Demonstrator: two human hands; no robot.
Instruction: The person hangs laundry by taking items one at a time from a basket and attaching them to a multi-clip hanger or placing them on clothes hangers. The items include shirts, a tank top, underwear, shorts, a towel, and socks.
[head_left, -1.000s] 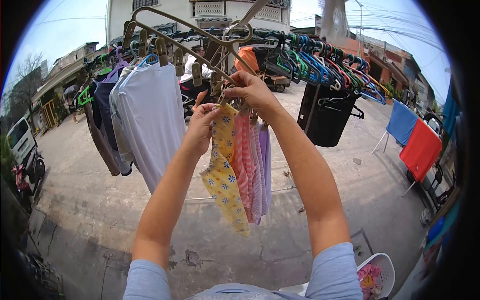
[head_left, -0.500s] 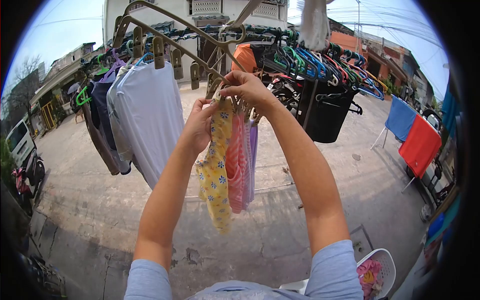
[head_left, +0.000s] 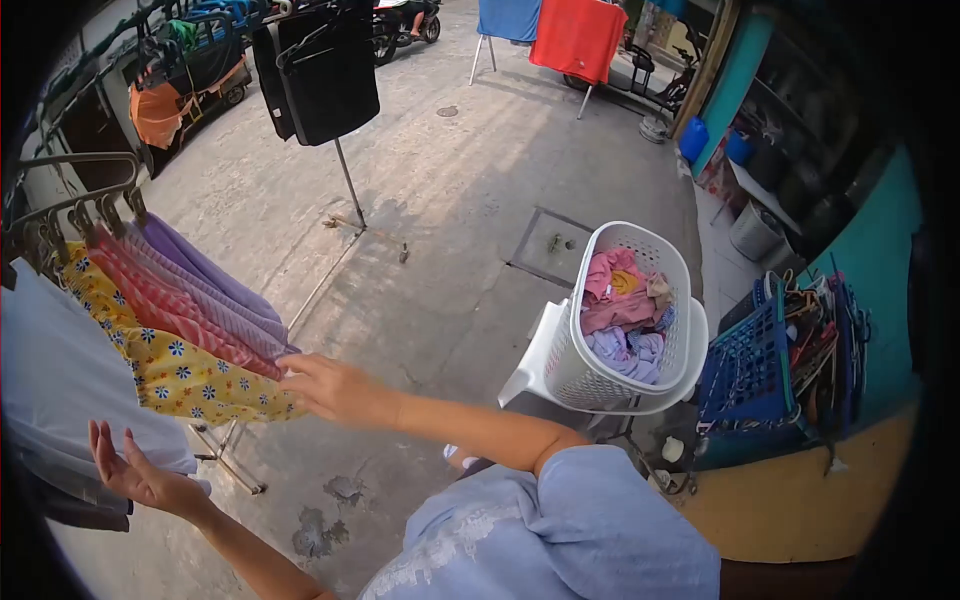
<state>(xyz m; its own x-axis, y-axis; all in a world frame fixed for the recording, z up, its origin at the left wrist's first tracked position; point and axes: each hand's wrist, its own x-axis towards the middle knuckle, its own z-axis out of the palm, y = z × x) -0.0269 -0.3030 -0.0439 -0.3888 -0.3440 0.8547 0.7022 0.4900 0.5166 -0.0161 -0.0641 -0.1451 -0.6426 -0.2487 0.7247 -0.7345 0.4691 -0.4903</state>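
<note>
A yellow flowered garment [head_left: 185, 370] hangs from a brown clip hanger [head_left: 75, 205] at the left. Behind it on the same clips are a coral striped garment [head_left: 165, 300], a pale striped one [head_left: 215, 312] and a purple one [head_left: 195, 255]. My right hand [head_left: 340, 388] is at the lower edge of these clothes, fingers loosely bent and apart; whether the fingertips touch the cloth is hard to tell. My left hand [head_left: 140, 475] holds nothing, palm turned up and fingers spread, in front of a white shirt [head_left: 60, 370].
A white laundry basket [head_left: 570, 375] with pink and lilac clothes stands on a white chair [head_left: 530, 360]. A blue crate [head_left: 745, 365] with hangers is at the right. Black cloth [head_left: 325, 75] hangs on the rack, whose metal base [head_left: 365, 228] crosses the floor.
My view has swung right and down, bringing the basket into full view. Both hands have left the hanger clips; the yellow garment now hangs from the hanger without my hold at its top.
</note>
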